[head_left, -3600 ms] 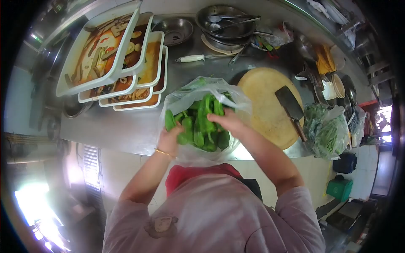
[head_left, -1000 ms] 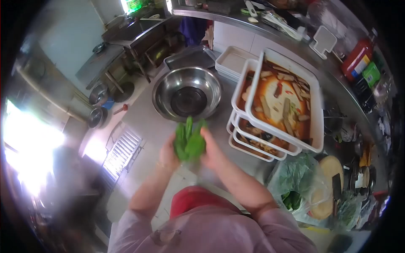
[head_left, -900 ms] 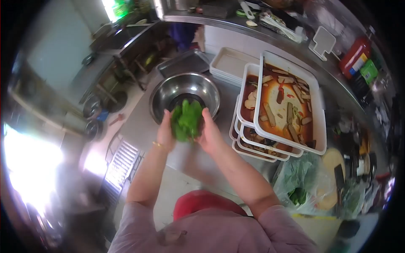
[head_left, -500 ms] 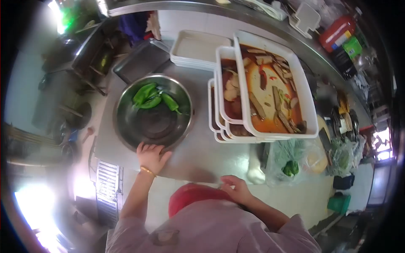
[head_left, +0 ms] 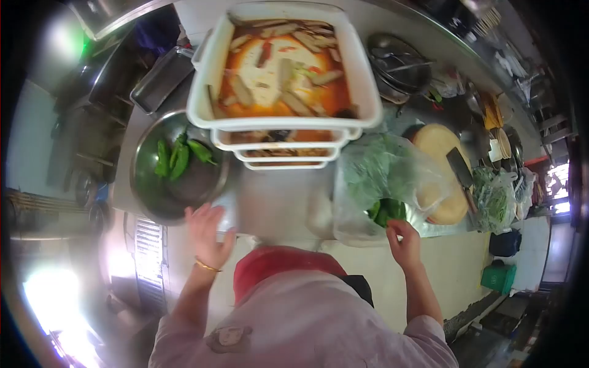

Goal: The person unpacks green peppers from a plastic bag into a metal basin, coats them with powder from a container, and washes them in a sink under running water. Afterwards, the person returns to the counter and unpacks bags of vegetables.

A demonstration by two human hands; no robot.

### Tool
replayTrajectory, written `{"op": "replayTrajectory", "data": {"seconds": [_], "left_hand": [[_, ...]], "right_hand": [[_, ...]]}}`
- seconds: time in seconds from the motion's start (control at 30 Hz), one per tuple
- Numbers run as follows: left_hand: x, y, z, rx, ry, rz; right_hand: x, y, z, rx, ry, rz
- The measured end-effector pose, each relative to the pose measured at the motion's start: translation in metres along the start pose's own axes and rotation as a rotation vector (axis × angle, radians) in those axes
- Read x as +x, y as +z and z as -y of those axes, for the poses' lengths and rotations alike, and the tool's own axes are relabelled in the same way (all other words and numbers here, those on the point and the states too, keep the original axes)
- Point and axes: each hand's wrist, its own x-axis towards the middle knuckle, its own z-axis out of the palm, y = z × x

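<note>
A steel bowl (head_left: pixel 142 196) holds several long green peppers (head_left: pixel 179 161). My left hand (head_left: pixel 208 236) is just beyond its near right rim, fingers spread and slightly blurred, with nothing in them. Farther right, a clear plastic bag (head_left: pixel 362 184) lies on the counter, with leafy-looking green contents showing through. Dark green peppers (head_left: pixel 388 211) show at its near end. Against these peppers and the bag's edge, my right hand (head_left: pixel 405 245) has thumb and fingers closed in a pinch. What lies between the fingertips is hidden.
White trays (head_left: pixel 374 113) are stacked mid-counter, the top one holding brown pieces in reddish-orange sauce. Behind the bowl is a metal tray (head_left: pixel 161 80). A round cutting board (head_left: pixel 438 184) carries a cleaver (head_left: pixel 459 167). Dark pans (head_left: pixel 399 67) stand behind it.
The view has turned right, so the bowl and trays appear farther left. My right hand has gone from in front of my body to the bag. My left hand has come off the bowl's rim.
</note>
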Motion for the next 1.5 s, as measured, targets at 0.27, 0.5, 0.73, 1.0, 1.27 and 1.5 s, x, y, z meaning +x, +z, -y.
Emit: {"op": "replayTrajectory", "data": {"seconds": [0.27, 0.5, 0.73, 1.0, 1.27, 1.5], "left_hand": [[0.077, 0.162, -0.312, -0.781, 0.510, 0.296], [0.161, 0.241, -0.252, -0.593, -0.360, 0.325], [0.194, 0.242, -0.217, -1.092, -0.479, 0.035], [0.155, 0.232, -0.207, -1.038, -0.802, -0.080], [0.122, 0.246, -0.181, -0.570, -0.597, 0.136], [0.131, 0.219, -0.233, 0.065, -0.427, 0.751]], "right_hand": [[0.106, -0.022, -0.103, -0.078, -0.224, 0.122], [0.206, -0.088, -0.078, -0.210, -0.690, -0.212], [0.191, -0.038, -0.078, -0.203, -0.519, 0.228], [0.188, -0.003, -0.049, -0.391, -0.411, 0.387], [0.198, -0.003, -0.092, -0.418, -0.763, 0.128], [0.250, -0.076, -0.066, -0.069, -0.336, 0.886]]}}
